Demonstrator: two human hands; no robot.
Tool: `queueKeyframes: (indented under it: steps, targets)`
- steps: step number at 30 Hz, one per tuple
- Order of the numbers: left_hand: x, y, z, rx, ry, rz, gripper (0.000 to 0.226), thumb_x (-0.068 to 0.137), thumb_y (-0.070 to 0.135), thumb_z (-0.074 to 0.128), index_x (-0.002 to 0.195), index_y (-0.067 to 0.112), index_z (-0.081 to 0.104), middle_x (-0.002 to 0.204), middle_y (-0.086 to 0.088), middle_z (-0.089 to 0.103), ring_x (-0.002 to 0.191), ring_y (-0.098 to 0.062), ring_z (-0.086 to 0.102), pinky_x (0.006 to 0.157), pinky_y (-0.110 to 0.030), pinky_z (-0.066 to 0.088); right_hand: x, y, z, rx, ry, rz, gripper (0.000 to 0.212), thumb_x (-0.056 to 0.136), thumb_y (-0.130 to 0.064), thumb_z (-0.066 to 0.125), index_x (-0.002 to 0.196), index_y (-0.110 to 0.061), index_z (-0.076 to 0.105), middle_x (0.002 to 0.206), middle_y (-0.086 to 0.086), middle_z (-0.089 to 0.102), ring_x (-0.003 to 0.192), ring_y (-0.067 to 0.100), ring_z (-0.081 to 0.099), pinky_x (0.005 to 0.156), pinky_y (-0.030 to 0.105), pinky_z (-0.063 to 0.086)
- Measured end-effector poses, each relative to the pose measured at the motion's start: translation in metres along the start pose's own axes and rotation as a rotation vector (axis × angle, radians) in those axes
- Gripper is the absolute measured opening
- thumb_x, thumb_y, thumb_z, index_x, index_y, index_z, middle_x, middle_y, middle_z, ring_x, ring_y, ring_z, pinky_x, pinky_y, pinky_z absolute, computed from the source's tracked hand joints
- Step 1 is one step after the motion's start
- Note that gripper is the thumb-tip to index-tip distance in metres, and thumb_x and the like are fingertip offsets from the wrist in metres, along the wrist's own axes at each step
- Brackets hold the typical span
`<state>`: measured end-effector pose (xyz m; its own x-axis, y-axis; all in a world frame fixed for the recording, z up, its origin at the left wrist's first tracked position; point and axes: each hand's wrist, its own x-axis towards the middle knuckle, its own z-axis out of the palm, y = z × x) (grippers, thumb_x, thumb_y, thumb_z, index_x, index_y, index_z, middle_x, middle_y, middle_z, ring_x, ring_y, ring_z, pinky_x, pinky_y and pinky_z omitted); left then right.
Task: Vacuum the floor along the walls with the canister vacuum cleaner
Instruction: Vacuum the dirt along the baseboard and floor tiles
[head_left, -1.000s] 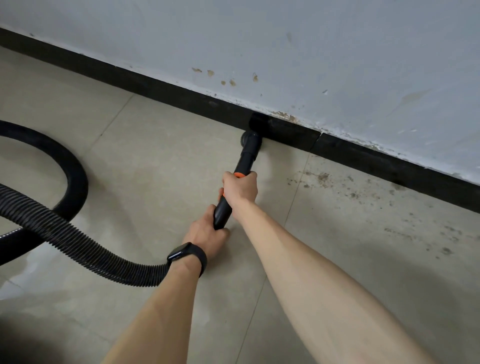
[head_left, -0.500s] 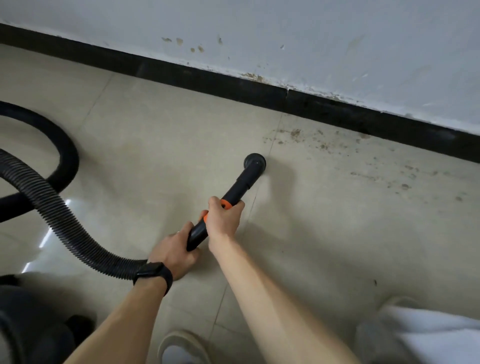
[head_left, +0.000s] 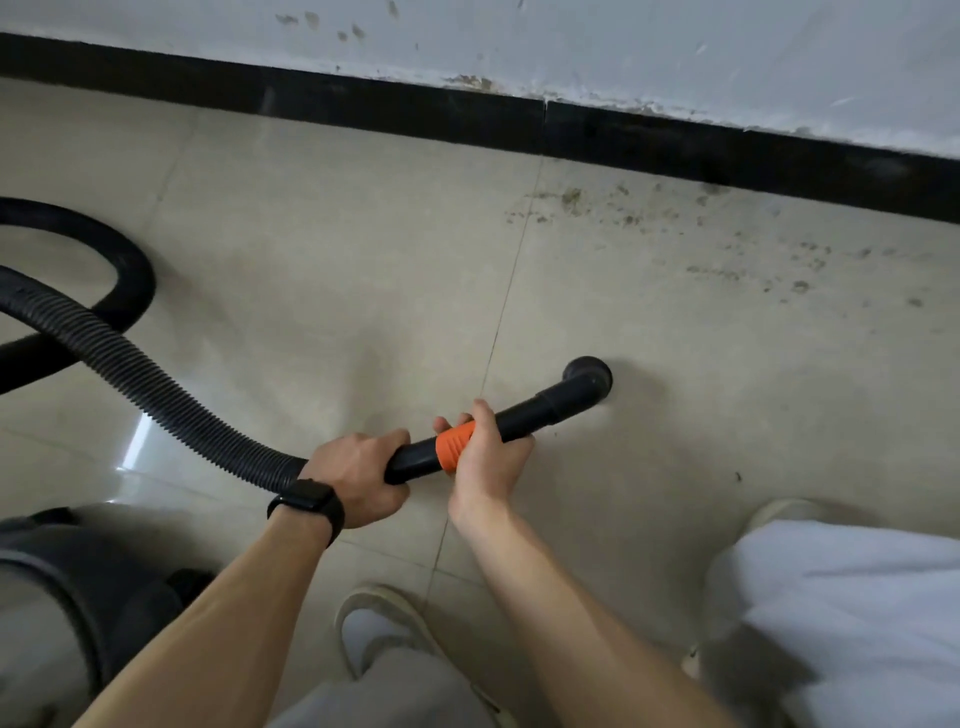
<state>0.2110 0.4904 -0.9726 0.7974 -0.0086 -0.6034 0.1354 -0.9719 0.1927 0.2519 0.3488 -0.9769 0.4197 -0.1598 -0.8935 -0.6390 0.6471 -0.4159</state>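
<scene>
Both hands grip the black vacuum wand (head_left: 524, 415). My left hand (head_left: 358, 475), with a black watch on the wrist, holds its rear end where the ribbed black hose (head_left: 140, 371) joins. My right hand (head_left: 485, 457) wraps the orange collar (head_left: 454, 447). The round nozzle (head_left: 589, 376) rests on the beige tile floor, well back from the black baseboard (head_left: 467, 117). Brown dirt specks (head_left: 753, 260) lie on the tile between nozzle and baseboard, to the right. The dark canister (head_left: 78, 587) sits at the lower left.
The hose loops across the floor at the left (head_left: 130, 270). A stained white wall (head_left: 571, 41) rises above the baseboard. My shoe (head_left: 379, 629) and trouser legs (head_left: 841, 613) fill the bottom edge.
The nozzle has been pulled back from the baseboard and swung right across the tile joint. The view has drawn back, bringing canister, shoe and trousers into sight.
</scene>
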Motion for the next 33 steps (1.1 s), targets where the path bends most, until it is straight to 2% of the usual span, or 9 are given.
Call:
queueKeyframes:
  steps: [3,6,8,11,17,20,25,28,33]
  targets:
    - [-0.018,-0.026,0.001,0.078,-0.043,0.007,0.020,0.064,0.040,0.052,0.077,0.040,0.037,0.072,0.006,0.055,0.069,-0.021,0.057,0.055,-0.030,0.038,-0.019,0.031,-0.006,-0.062,0.036,0.119,0.040,0.100,-0.022,0.067,0.125,-0.009,0.038,0.089,0.007,0.066,0.067,0.024,0.077,0.072,0.044,0.063]
    - [-0.047,-0.051,0.005,0.152,-0.093,-0.058,0.021,0.065,0.037,0.054,0.083,0.034,0.043,0.079,0.007,0.053,0.078,-0.024,0.060,0.061,-0.031,0.041,-0.044,0.070,-0.016,-0.184,0.069,0.253,0.056,0.098,-0.037,0.069,0.131,-0.010,0.034,0.103,0.009,0.066,0.094,0.031,0.074,0.095,0.054,0.058]
    - [-0.056,-0.057,0.011,0.158,-0.113,-0.082,0.020,0.067,0.034,0.055,0.084,0.031,0.045,0.079,0.009,0.053,0.080,-0.023,0.061,0.063,-0.031,0.043,-0.048,0.081,-0.021,-0.232,0.091,0.268,0.061,0.096,-0.042,0.071,0.131,-0.008,0.034,0.100,0.004,0.062,0.097,0.029,0.069,0.098,0.054,0.056]
    - [-0.046,-0.045,0.013,0.139,-0.123,-0.042,0.020,0.068,0.031,0.058,0.083,0.031,0.044,0.078,0.008,0.055,0.078,-0.023,0.059,0.060,-0.031,0.038,-0.039,0.071,-0.026,-0.232,0.108,0.251,0.061,0.094,-0.045,0.072,0.129,-0.011,0.036,0.097,-0.002,0.056,0.087,0.019,0.062,0.094,0.052,0.059]
    - [0.031,0.030,0.003,0.191,-0.133,0.244,0.020,0.068,0.035,0.057,0.083,0.035,0.045,0.075,0.007,0.050,0.070,-0.023,0.056,0.058,-0.030,0.041,0.003,0.007,-0.056,-0.108,0.274,0.116,0.061,0.094,-0.048,0.072,0.129,-0.009,0.040,0.103,0.001,0.055,0.095,0.025,0.063,0.090,0.054,0.060]
    - [0.062,0.074,-0.001,0.235,-0.168,0.350,0.021,0.069,0.036,0.056,0.082,0.038,0.039,0.076,0.007,0.050,0.067,-0.023,0.052,0.056,-0.029,0.037,0.016,-0.030,-0.071,-0.013,0.336,0.047,0.055,0.097,-0.042,0.070,0.129,-0.006,0.042,0.114,0.013,0.061,0.094,0.028,0.067,0.088,0.058,0.060]
    - [0.084,0.125,0.000,0.283,-0.101,0.489,0.021,0.071,0.034,0.054,0.085,0.036,0.037,0.070,0.009,0.045,0.063,-0.022,0.048,0.053,-0.029,0.032,0.027,-0.074,-0.089,0.215,0.366,-0.046,0.024,0.101,-0.023,0.065,0.110,-0.008,0.049,0.085,0.011,0.062,0.061,0.023,0.072,0.065,0.050,0.063]
    - [0.086,0.146,0.005,0.258,-0.083,0.512,0.022,0.074,0.033,0.054,0.088,0.034,0.037,0.071,0.009,0.044,0.064,-0.023,0.047,0.058,-0.030,0.033,0.034,-0.090,-0.098,0.237,0.384,-0.080,0.015,0.100,-0.017,0.063,0.100,-0.011,0.049,0.081,0.009,0.059,0.063,0.027,0.068,0.068,0.047,0.061]
    - [0.089,0.130,0.009,0.130,-0.004,0.366,0.023,0.076,0.033,0.055,0.091,0.030,0.038,0.078,0.003,0.054,0.071,-0.028,0.054,0.061,-0.031,0.039,0.052,-0.098,-0.068,0.142,0.311,-0.137,0.021,0.099,-0.013,0.063,0.108,-0.007,0.045,0.079,0.012,0.056,0.053,0.023,0.062,0.066,0.043,0.059]
